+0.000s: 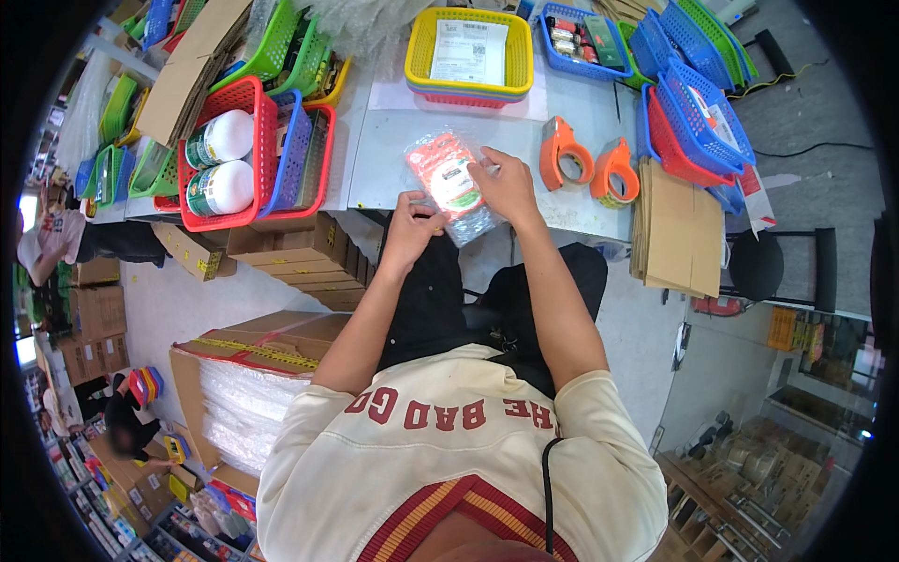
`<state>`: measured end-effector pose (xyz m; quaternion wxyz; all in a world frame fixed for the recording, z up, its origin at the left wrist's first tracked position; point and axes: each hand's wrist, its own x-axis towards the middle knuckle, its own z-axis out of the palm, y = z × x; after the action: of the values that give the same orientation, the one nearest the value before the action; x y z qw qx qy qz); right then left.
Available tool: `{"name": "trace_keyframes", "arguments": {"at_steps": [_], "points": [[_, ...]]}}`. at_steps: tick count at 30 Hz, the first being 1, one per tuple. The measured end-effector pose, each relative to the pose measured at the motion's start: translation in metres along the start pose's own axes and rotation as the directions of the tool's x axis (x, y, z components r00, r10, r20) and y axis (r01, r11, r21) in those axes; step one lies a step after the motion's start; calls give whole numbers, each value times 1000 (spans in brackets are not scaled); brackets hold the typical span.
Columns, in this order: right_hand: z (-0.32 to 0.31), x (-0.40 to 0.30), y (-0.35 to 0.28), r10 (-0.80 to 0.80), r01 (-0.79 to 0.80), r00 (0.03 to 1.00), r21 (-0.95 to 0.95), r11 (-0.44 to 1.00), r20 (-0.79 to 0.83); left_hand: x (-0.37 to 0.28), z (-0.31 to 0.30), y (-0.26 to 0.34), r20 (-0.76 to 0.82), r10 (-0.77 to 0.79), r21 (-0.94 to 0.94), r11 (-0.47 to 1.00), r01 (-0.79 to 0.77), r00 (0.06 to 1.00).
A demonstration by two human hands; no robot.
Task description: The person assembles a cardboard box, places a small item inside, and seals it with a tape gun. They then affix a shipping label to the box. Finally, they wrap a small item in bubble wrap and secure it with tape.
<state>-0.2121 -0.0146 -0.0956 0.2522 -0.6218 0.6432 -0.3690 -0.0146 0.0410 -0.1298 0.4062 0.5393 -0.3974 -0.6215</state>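
Observation:
An orange and white product pouch (pixel 442 165) lies in clear bubble wrap (pixel 469 226) at the front of the grey table, tilted a little. My left hand (pixel 413 228) pinches the wrap at its lower left edge with thumb and fingers. On the other side, my right hand (pixel 507 186) grips the wrap's right edge, its thumb resting against the pouch. Two orange tape dispensers, one upright (pixel 562 154) and one beside it (pixel 616 175), are to the right of my right hand. Behind the pouch stands a stack of baskets, a yellow one (pixel 414 53) on top.
A printed sheet (pixel 469 50) lies in the yellow basket. At left, a red basket (pixel 265 151) holds two white tubs (pixel 221 188). Flattened cardboard (pixel 678 232) leans at the table's right edge. A blue basket (pixel 590 69) holds bottles. An open carton (pixel 186 393) of bubble wrap stands left behind me.

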Motion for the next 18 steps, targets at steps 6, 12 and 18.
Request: {"name": "trace_keyframes", "arguments": {"at_steps": [6,12,18], "points": [[-21,0,-6,-134,180,955,-156,971,265,-15,17,-8,91,-19,-162,986,34,996],[-32,-27,-23,-216,334,908,-308,891,359,-10,0,1,201,-13,8,1000,12,979],[-19,-37,-8,-282,434,885,-442,785,370,30,5,72,169,636,510,597,-619,753]]}}
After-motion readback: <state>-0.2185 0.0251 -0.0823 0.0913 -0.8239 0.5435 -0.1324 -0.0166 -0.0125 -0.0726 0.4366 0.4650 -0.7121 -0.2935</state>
